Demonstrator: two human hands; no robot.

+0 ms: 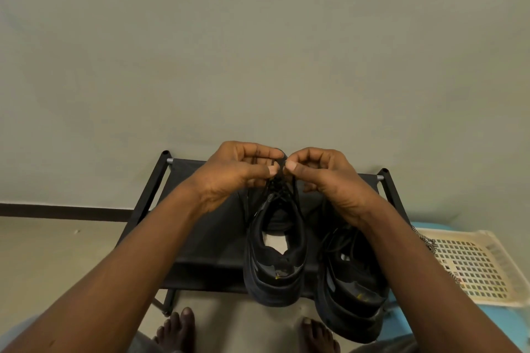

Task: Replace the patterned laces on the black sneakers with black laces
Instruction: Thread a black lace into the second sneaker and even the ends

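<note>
2 shoes: black chunky-soled sneaker point(275, 252) sits mid-rack on the black fabric-topped metal shoe rack point(212, 232), heel at the rack's front edge; second black sneaker point(352, 295) sits at the rack's right end, heel overhanging the front edge.
Heel direction: both heels face the person, probably so the eyelets are reachable from above.
Left hand point(243, 169): over the rack's rear half, fingers curled, thumb and forefinger pinching the thin black lace point(279, 183).
Right hand point(324, 178): just beside the left hand, fingers curled, thumb and forefinger pinching the same lace.
Lace path: crisscrosses the mid-rack sneaker's eyelets and rises into both pinches; looks like tightening or starting a knot.
Second sneaker lacing: dark cord shows at its tongue, partly hidden by the right forearm; cannot tell if it is finished.
Old lace: black-and-white striped lace point(427, 239) lies past the rack's right end, draped on the rim of the cream perforated plastic tray point(473, 266); likely set aside after removal.
Writing: none readable; 2 small yellow marks on the heel tabs, too small to read.
Feet: 2 bare feet point(177, 327) below the rack's front edge.
</note>
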